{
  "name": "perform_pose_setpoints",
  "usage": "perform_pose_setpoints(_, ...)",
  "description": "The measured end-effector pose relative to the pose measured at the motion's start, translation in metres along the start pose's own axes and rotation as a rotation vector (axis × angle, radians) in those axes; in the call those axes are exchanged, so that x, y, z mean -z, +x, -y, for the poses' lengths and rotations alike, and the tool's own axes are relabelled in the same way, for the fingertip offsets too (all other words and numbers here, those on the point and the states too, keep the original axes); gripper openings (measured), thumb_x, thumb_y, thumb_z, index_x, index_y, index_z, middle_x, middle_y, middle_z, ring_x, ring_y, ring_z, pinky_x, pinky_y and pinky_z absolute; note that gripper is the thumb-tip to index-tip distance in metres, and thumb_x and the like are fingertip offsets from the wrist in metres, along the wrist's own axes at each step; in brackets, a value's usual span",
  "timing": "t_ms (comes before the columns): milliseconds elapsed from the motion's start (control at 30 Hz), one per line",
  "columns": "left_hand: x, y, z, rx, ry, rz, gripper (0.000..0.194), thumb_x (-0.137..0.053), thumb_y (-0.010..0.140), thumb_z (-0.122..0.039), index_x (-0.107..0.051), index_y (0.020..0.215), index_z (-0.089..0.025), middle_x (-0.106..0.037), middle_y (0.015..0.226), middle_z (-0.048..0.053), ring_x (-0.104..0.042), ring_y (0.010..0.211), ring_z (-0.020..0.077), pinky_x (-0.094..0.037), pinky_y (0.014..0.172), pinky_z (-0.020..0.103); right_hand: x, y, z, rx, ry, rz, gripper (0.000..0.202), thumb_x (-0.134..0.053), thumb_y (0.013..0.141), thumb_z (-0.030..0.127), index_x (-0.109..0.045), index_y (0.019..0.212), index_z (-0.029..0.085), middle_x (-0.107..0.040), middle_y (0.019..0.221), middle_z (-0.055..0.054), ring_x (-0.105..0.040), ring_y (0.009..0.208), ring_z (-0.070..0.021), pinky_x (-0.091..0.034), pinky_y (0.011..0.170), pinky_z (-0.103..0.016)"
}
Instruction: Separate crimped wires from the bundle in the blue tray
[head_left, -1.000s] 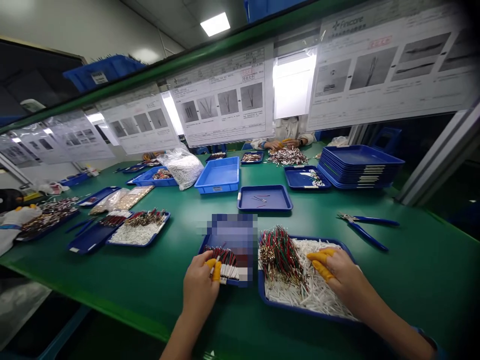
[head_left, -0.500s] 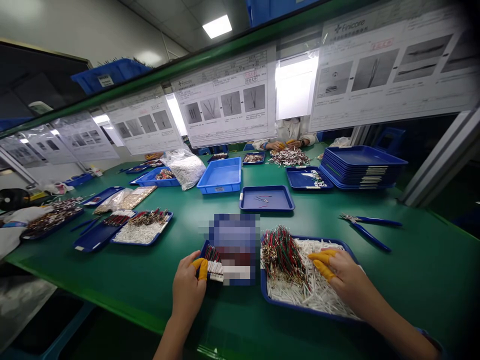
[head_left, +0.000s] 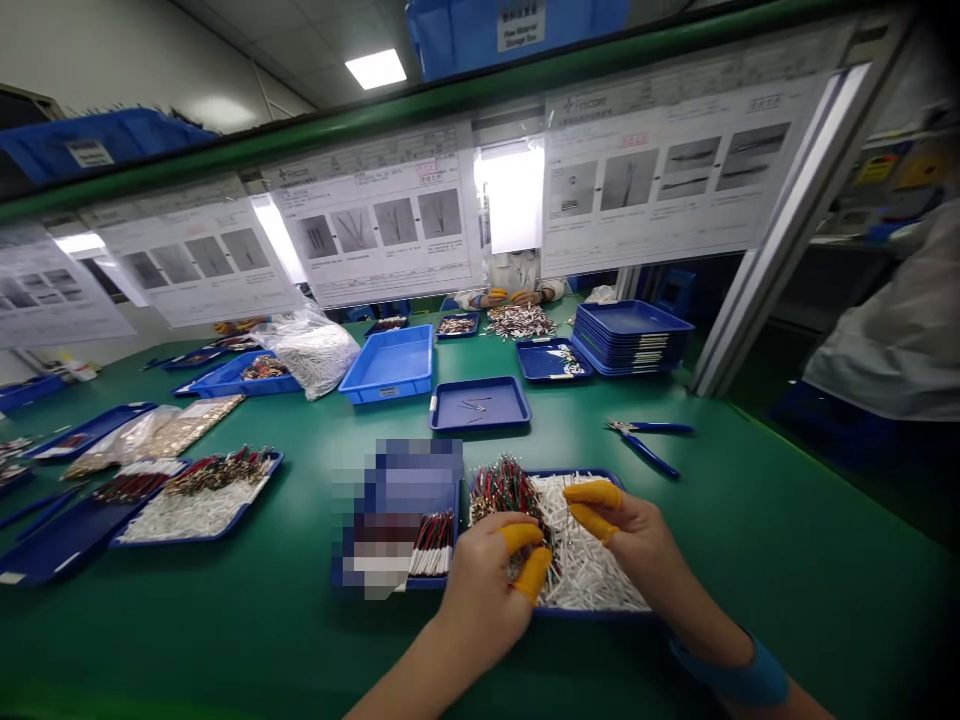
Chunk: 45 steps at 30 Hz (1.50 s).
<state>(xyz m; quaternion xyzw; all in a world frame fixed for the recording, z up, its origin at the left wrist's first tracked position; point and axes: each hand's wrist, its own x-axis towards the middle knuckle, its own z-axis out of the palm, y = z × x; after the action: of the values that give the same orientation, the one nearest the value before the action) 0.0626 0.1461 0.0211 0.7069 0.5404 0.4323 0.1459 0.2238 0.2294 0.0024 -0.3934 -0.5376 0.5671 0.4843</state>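
Left hand: the left hand (head_left: 487, 590), yellow finger cots on thumb and forefinger, sits at the near-left corner of the blue tray (head_left: 600, 475), fingertips pinching into the red-and-green wires (head_left: 510, 490); whether a wire is truly gripped, I cannot tell.

Right hand: the right hand (head_left: 637, 540) rests over the white sleeves (head_left: 585, 570) in the same tray, capped fingers loosely curled and pointing toward the wire bundle; it appears to hold nothing.

Where the work lies: that tray stands near the front edge of the green tabletop (head_left: 750, 520), wires heaped on its left side, white sleeves spread across the rest.

Done so far: a row of finished pieces (head_left: 433, 547) lies in the smaller tray (head_left: 442, 583) touching its left side; only a short row, by the look of it.

Left to do: plenty, judging by the thick heap of wires and the deep bed of sleeves.

Nearby: blue-handled pliers (head_left: 649, 445) lie toward the right edge, untouched.
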Motion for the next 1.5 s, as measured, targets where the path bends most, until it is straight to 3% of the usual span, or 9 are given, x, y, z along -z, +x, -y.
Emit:
perform_pose_setpoints(133, -0.03, 0.015, -0.004, 0.165, -0.006, 0.105, 0.021, -0.057, 0.075, -0.031, -0.063, 0.083, -0.013, -0.06, 0.083, 0.006, -0.051, 0.064, 0.0127, -0.041, 0.059, 0.024, -0.005, -0.001, 0.0, -0.133, 0.243, -0.002, 0.038, -0.074, 0.044, 0.014, -0.067, 0.081, 0.018, -0.064, 0.076, -0.001, -0.059, 0.075, -0.0132, -0.048, 0.072, -0.023)
perform_pose_setpoints(300, -0.042, 0.012, 0.005, 0.335, -0.242, 0.154, 0.021, -0.052, 0.076, -0.026, -0.056, 0.062, -0.011, -0.049, 0.061, 0.003, -0.041, 0.056, 0.0099, -0.03, 0.05, 0.022, -0.008, -0.005, -0.001, -0.144, 0.34, 0.094, 0.07, -0.077, 0.047, 0.013, -0.051, 0.111, 0.021, -0.058, 0.068, 0.004, -0.054, 0.064, -0.0085, -0.046, 0.063, -0.02)
perform_pose_setpoints(467, -0.042, 0.006, 0.004, 0.563, -0.667, 0.114, 0.02, -0.055, 0.072, -0.03, -0.05, 0.071, -0.01, -0.047, 0.062, 0.001, -0.039, 0.052, 0.0083, -0.032, 0.049, 0.021, -0.007, -0.009, 0.009, -0.243, 0.271, 0.033, 0.054, -0.081, 0.045, 0.024, -0.058, 0.093, 0.014, -0.06, 0.073, -0.002, -0.055, 0.068, -0.0115, -0.046, 0.065, -0.023)
perform_pose_setpoints(567, -0.04, 0.005, 0.0, 0.626, -0.753, 0.074, 0.018, -0.054, 0.069, -0.026, -0.048, 0.073, -0.01, -0.05, 0.067, 0.003, -0.041, 0.052, 0.0079, -0.034, 0.05, 0.021, -0.004, -0.01, 0.01, -0.242, 0.222, 0.02, 0.043, -0.082, 0.045, 0.028, -0.061, 0.08, 0.014, -0.061, 0.076, -0.003, -0.055, 0.073, -0.0135, -0.045, 0.071, -0.024)
perform_pose_setpoints(833, -0.041, 0.001, -0.001, 0.604, -0.773, 0.098, 0.021, -0.054, 0.071, -0.031, -0.045, 0.072, -0.012, -0.047, 0.064, 0.001, -0.039, 0.054, 0.0079, -0.031, 0.05, 0.021, 0.002, -0.009, 0.003, -0.054, -0.002, 0.081, 0.035, -0.067, 0.067, 0.046, -0.058, 0.073, 0.013, -0.056, 0.071, -0.003, -0.049, 0.067, -0.0127, -0.041, 0.065, -0.025)
perform_pose_setpoints(1067, -0.036, 0.002, 0.0, 0.534, -0.723, 0.173, 0.023, -0.053, 0.074, -0.032, -0.045, 0.069, -0.012, -0.042, 0.062, 0.001, -0.035, 0.055, 0.0081, -0.028, 0.051, 0.021, 0.006, -0.007, 0.006, 0.004, -0.09, 0.104, 0.024, -0.064, 0.066, 0.036, -0.056, 0.066, 0.013, -0.051, 0.065, -0.003, -0.045, 0.062, -0.0127, -0.039, 0.059, -0.024)
perform_pose_setpoints(1233, -0.04, -0.002, 0.002, 0.548, -0.683, 0.205, 0.02, -0.052, 0.073, -0.029, -0.043, 0.067, -0.013, -0.038, 0.058, -0.001, -0.033, 0.053, 0.0082, -0.026, 0.049, 0.022, 0.006, -0.007, 0.01, -0.055, -0.048, 0.192, 0.027, -0.066, 0.066, 0.038, -0.06, 0.078, 0.015, -0.058, 0.081, -0.006, -0.053, 0.078, -0.0173, -0.043, 0.073, -0.028)
perform_pose_setpoints(1333, -0.041, -0.004, 0.001, 0.515, -0.619, 0.225, 0.018, -0.052, 0.073, -0.028, -0.044, 0.066, -0.013, -0.038, 0.058, -0.001, -0.033, 0.053, 0.0085, -0.026, 0.049, 0.023, 0.006, -0.009, 0.007, 0.017, -0.049, 0.233, 0.024, -0.065, 0.068, 0.037, -0.061, 0.08, 0.016, -0.059, 0.085, -0.006, -0.053, 0.083, -0.0178, -0.043, 0.078, -0.029)
perform_pose_setpoints(1500, -0.042, -0.005, -0.001, 0.457, -0.587, 0.245, 0.018, -0.053, 0.073, -0.027, -0.045, 0.064, -0.013, -0.039, 0.058, 0.0, -0.034, 0.053, 0.0088, -0.026, 0.049, 0.023, 0.01, -0.009, 0.0, 0.109, -0.089, 0.1, 0.022, -0.065, 0.068, 0.037, -0.061, 0.073, 0.016, -0.058, 0.081, -0.006, -0.052, 0.078, -0.0173, -0.043, 0.075, -0.029)
